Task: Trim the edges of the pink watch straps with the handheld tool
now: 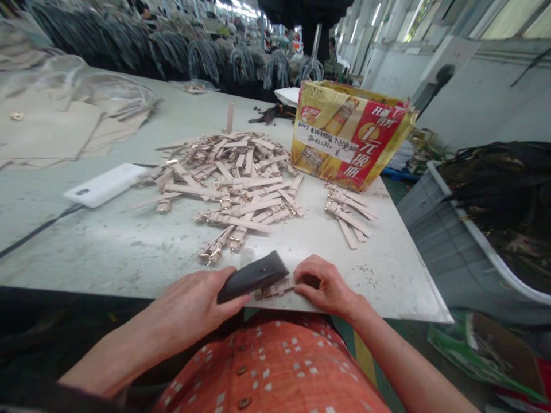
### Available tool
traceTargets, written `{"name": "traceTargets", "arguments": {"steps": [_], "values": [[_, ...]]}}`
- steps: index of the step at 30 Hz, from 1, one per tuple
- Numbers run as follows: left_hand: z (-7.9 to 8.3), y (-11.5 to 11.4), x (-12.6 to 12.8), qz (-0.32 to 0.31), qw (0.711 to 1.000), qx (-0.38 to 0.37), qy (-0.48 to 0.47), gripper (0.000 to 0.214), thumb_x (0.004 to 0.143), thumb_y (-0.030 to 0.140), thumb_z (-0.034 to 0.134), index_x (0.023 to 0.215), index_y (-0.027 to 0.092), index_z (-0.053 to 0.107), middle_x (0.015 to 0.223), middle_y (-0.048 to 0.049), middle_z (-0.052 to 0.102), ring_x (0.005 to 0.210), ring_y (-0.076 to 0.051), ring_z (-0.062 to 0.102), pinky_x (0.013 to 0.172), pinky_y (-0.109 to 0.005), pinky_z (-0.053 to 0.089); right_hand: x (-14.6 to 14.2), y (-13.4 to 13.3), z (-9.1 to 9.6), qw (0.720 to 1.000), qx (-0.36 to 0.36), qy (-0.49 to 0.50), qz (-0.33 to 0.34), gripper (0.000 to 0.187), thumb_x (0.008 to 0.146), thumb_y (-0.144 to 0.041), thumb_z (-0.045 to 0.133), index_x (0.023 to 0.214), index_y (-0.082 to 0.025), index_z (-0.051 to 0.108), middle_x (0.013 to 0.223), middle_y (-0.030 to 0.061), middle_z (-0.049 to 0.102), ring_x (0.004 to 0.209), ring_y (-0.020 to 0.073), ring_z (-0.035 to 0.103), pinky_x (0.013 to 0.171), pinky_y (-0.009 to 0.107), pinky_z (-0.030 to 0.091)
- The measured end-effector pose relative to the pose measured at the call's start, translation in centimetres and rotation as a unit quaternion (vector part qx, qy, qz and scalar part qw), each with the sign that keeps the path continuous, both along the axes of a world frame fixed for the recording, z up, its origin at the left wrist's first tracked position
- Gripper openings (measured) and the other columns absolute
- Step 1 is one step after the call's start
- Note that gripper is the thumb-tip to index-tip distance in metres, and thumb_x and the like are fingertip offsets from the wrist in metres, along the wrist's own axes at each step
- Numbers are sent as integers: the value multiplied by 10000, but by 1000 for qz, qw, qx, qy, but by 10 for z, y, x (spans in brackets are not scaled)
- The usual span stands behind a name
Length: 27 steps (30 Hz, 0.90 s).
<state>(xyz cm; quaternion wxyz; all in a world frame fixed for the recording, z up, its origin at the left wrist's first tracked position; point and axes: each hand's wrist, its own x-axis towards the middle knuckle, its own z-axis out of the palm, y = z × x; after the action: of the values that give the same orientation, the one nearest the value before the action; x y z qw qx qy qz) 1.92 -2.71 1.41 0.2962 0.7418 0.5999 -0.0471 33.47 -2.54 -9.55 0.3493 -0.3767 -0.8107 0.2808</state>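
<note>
A pale, scuffed worktable (142, 258) is stretching across the view, and behind it bundles of dark grey-blue cloth (163, 54) are hanging in a long row beneath bright ceiling lights (241, 10). On the table's left, beige sheets (47, 129) are lying in a stack, partly under clear plastic (116, 89). Just beside them a flat white object (105, 184) is resting on a dark line that is running across the tabletop.

Toward the middle, a loose heap of beige buckled straps (241, 160) is spreading over the surface. Below it, the left hand (210, 301) is gripping a dark tool (253, 276), fingers wrapped around its body. Under the tool's front end, near the table's front edge, a single strap (278, 289) is lying; blur is making it hard to say whether the tool is touching it. The person's patterned orange shirt (275, 367) is showing just below that edge. The right hand (325, 287) is pinching the strap's right end between thumb and fingers.

Farther right, a smaller group of straps (350, 215) is lying apart from the heap, in front of a yellow-and-red carton (333, 135) that is bearing a handwritten white label (325, 142). Beyond the table, a grey bin (451, 246) is holding dark material (503, 189), while a white wall (477, 94) is rising behind to windows (499, 26).
</note>
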Motion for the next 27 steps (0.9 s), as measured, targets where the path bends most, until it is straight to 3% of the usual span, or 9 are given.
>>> {"name": "traceTargets", "arguments": {"steps": [5,8,12,18,23,27], "values": [[3,-18,-15,23,1000,-17,6,339,920,571,663,980,291,845,938,-48,911,875,-291,845,779,-333,576,-1,-1,-4,1000,-9,-5,-13,266,930,-122,867,1164,-216,784,1191,100,802,1040,242,762,898,354,616],[2,-24,-13,28,999,-14,-7,270,920,523,690,951,305,845,907,-33,908,856,-283,849,772,-315,584,-1,-3,2,998,-15,-58,-25,246,951,-157,885,1182,-197,810,1271,138,789,1130,276,763,963,392,625],[-3,-20,-6,17,999,4,-34,280,929,520,673,957,293,834,925,-55,910,896,-296,858,814,-327,595,7,-4,28,981,-42,-189,-28,240,958,-165,907,1189,-187,847,1230,145,800,1159,315,746,1018,445,596],[-6,-15,3,1,999,-32,4,414,945,567,530,1039,269,800,1110,-116,924,1066,-360,866,889,-404,589,0,-3,65,936,-119,-330,-32,114,986,-199,911,1093,-185,876,1100,114,824,1099,300,752,985,405,538],[-3,-16,3,6,999,-47,-6,427,938,576,503,1050,271,780,1119,-117,924,1077,-369,867,890,-415,579,-21,-3,59,934,-136,-328,-39,114,1018,-187,856,1131,-197,866,1153,114,816,1150,283,742,940,341,506],[-8,-17,-1,23,999,-47,-16,425,953,586,513,1054,271,780,1093,-111,925,1043,-356,872,882,-408,574,-23,-2,47,950,-148,-275,-26,88,1018,-169,822,1091,-201,858,1103,78,789,1035,231,749,861,296,491]]}}
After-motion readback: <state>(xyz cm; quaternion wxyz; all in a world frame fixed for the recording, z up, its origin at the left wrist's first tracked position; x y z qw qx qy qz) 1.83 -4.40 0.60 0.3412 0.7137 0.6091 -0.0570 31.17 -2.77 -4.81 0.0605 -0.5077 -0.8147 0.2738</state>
